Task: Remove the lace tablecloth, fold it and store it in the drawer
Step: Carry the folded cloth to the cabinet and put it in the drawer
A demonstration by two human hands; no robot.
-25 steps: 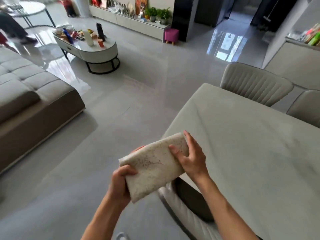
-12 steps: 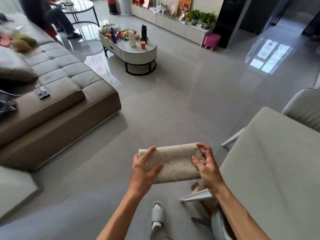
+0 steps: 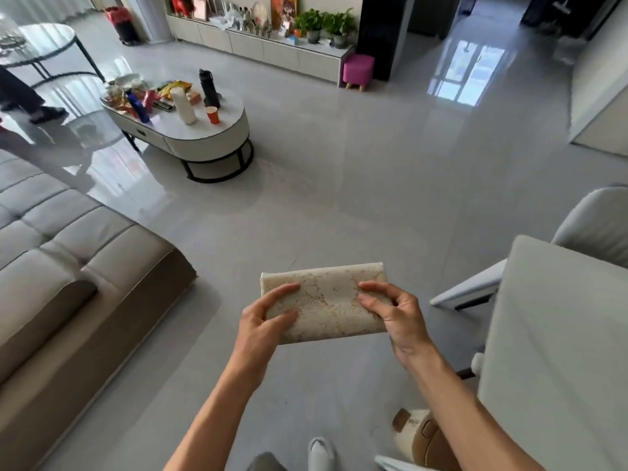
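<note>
Folded cloth (image 3: 324,305) held in front of me above the floor, long axis left-right. My left hand (image 3: 263,322) pinches its left end, right hand (image 3: 396,314) its right; fingers curled on top. No drawer seen open; coffee table (image 3: 204,130) lies ahead-left.

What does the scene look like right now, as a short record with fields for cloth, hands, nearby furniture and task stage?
cloth: lace tablecloth, folded into a small flat rectangle, held in the air over the floor
left hand: left hand grips the cloth's left end
right hand: right hand grips the cloth's right end
nearby furniture: dining table at right, sofa at left, coffee table ahead
task stage: removed and folded; not yet stored in a drawer
</note>
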